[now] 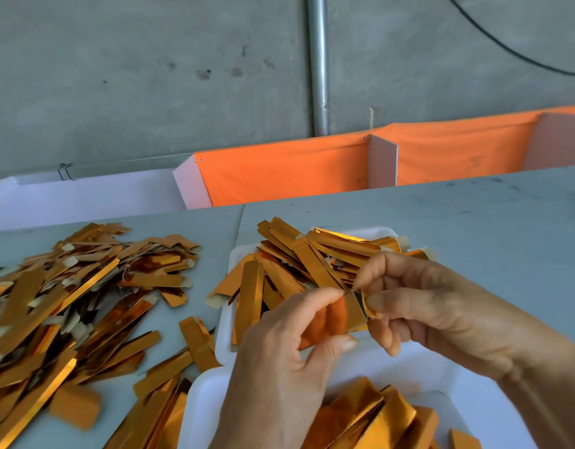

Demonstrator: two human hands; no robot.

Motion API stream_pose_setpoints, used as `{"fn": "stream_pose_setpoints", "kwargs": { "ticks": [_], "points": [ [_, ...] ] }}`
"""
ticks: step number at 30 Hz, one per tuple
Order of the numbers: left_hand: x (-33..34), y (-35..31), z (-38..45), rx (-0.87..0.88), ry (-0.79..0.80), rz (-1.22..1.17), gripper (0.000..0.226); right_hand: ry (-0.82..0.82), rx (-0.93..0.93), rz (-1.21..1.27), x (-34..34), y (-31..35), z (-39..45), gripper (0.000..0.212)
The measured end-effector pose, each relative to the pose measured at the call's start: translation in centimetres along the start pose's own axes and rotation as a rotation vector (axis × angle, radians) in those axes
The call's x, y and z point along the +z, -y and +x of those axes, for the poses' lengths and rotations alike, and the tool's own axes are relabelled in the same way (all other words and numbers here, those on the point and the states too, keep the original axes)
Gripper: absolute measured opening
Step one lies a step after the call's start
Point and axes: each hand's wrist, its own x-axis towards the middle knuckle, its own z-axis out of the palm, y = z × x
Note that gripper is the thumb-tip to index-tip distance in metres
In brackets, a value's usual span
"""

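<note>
Gold strip [352,311] looks light, thin and bendy; left hand [279,361] and right hand [441,314] pinch its edges.

That shiny gold-orange foil card strip [352,311] is half-folded, right end bent over, held up off the table around 5 o'clock.

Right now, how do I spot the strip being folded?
Find the far white tray of gold strips. Over its near edge the left hand and right hand meet. The strip pinched between them is the only one lifted; the rest lie in heaps.
</note>
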Motion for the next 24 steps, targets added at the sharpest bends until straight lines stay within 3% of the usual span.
{"fn": "stream_pose_setpoints", "kwargs": {
  "ticks": [6,10,18,24],
  "points": [
    [-0.1,0.0,-0.1,0.029,0.002,0.096,0.061,-0.064,-0.017,-0.112,0.5,-0.1,0.1,0.016],
    [-0.4,-0.2,0.0,0.083,-0.02,0.21,0.04,-0.089,-0.018,-0.222,0.7,-0.4,0.3,0.015],
    [-0.6,-0.3,0.2,0.171,-0.035,0.338,0.038,-0.039,-0.017,-0.332,0.6,-0.3,0.2,0.024],
    [-0.6,-0.1,0.0,0.109,0.048,0.192,0.053,0.035,-0.046,-0.186,-0.1,-0.3,0.1,0.004]
  ]
}}
